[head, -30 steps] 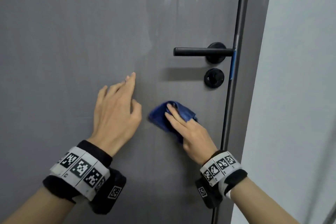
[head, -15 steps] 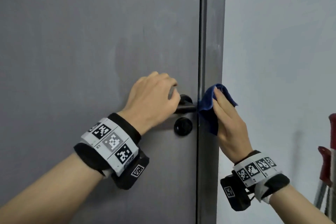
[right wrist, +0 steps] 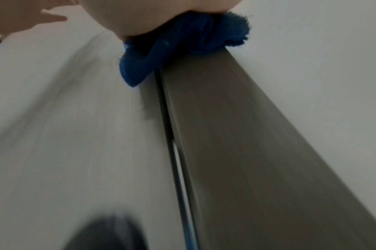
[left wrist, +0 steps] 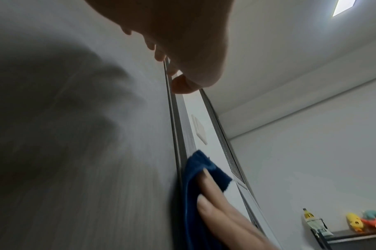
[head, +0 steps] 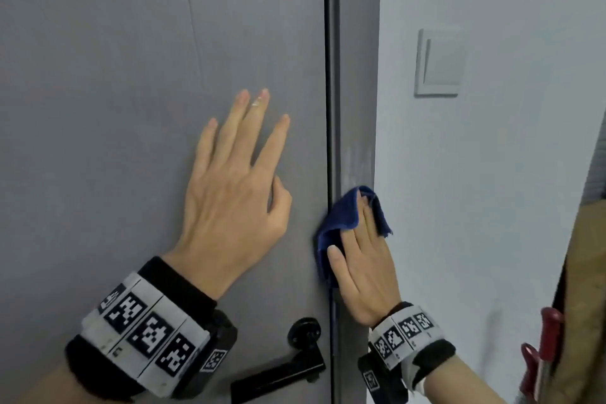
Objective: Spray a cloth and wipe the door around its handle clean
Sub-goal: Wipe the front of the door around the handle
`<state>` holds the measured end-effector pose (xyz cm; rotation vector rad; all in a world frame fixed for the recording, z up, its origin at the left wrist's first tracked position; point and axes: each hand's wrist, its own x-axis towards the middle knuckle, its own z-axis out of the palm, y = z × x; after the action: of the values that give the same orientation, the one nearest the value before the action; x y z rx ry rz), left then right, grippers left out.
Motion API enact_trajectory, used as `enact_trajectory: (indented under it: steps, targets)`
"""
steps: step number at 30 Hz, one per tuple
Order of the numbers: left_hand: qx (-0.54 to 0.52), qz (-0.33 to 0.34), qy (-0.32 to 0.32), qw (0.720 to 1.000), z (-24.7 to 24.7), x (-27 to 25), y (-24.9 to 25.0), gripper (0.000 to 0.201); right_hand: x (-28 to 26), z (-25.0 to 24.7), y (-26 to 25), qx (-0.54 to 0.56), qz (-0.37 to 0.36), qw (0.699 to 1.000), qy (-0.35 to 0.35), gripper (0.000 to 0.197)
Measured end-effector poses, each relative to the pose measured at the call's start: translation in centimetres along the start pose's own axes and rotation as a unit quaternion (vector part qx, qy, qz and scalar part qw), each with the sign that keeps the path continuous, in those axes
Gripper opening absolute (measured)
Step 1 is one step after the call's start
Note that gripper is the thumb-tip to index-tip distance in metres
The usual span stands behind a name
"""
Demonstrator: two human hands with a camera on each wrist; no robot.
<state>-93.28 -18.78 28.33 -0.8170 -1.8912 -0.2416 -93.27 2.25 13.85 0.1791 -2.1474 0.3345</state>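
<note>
The grey door (head: 131, 108) fills the left of the head view, with its black lever handle (head: 285, 374) low down below my left wrist. My left hand (head: 236, 180) lies flat on the door above the handle, fingers spread and straight. My right hand (head: 360, 266) presses a blue cloth (head: 341, 216) with straight fingers against the door's edge and the grey frame strip (head: 357, 75). The left wrist view shows the cloth (left wrist: 195, 169) under those fingers (left wrist: 214, 203). In the right wrist view the cloth (right wrist: 182, 42) bunches under my palm, across the gap.
A white light switch (head: 439, 62) sits on the pale wall right of the frame. A red-handled object (head: 541, 354) and a tan surface stand at the lower right. A shelf with small toys (left wrist: 366, 223) shows far right in the left wrist view.
My left hand has let go of the handle and moved up to lie flat on the door. The right hand has slid the cloth upward along the frame, above handle height.
</note>
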Motion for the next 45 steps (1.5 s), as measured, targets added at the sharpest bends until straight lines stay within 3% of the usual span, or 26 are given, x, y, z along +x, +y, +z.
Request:
enact_trajectory:
  steps: [8,13,17,20,22,24,27,32,37,39,42,45]
  targets:
    - [0.059,-0.016,-0.081,0.995,-6.1,11.3,-2.9,0.079,15.0,-9.0,-3.9,-0.028,0.015,0.999,0.014,0.061]
    - [0.059,-0.01,-0.127,0.99,-6.7,14.1,-3.9,0.081,19.3,-11.4,-4.6,-0.018,0.005,0.999,0.028,0.061]
    - [0.039,-0.005,-0.183,0.982,-4.9,11.6,-2.9,0.085,16.7,-10.3,-4.0,0.008,0.012,1.0,0.012,0.058]
    - [0.034,0.01,-0.227,0.973,-3.3,8.6,-2.4,0.085,11.0,-7.9,-2.5,0.015,0.018,0.999,-0.038,0.055]
    - [0.02,0.016,-0.239,0.971,-2.4,6.2,-2.3,0.084,6.0,-6.1,-0.6,-0.017,-0.031,0.995,-0.097,0.052]
    - [-0.005,0.027,-0.246,0.969,-1.3,3.3,-2.3,0.082,1.1,-4.6,1.9,-0.055,-0.09,0.98,-0.17,0.062]
    - [-0.029,0.047,-0.283,0.958,0.4,-1.0,-1.6,0.084,-3.0,-3.7,4.1,-0.086,-0.136,0.95,-0.267,0.097]
    - [-0.076,0.042,-0.316,0.945,2.8,-5.5,0.2,0.079,-3.3,-4.0,4.2,-0.087,-0.157,0.947,-0.267,0.093]
    - [-0.2,0.061,-0.329,0.921,5.4,-10.5,0.8,0.047,0.0,-5.3,3.9,-0.054,-0.183,0.951,-0.242,0.072]
    - [-0.186,0.03,-0.397,0.898,6.2,-12.2,1.2,0.036,1.1,-5.2,3.4,-0.063,-0.196,0.95,-0.234,0.069]
    - [-0.155,0.003,-0.509,0.847,7.7,-14.2,1.9,0.044,1.0,-4.2,3.2,-0.083,-0.173,0.947,-0.258,0.078]
    - [-0.199,-0.028,-0.555,0.807,8.5,-15.5,2.5,0.039,-0.3,-2.8,3.6,-0.104,-0.163,0.937,-0.29,0.078]
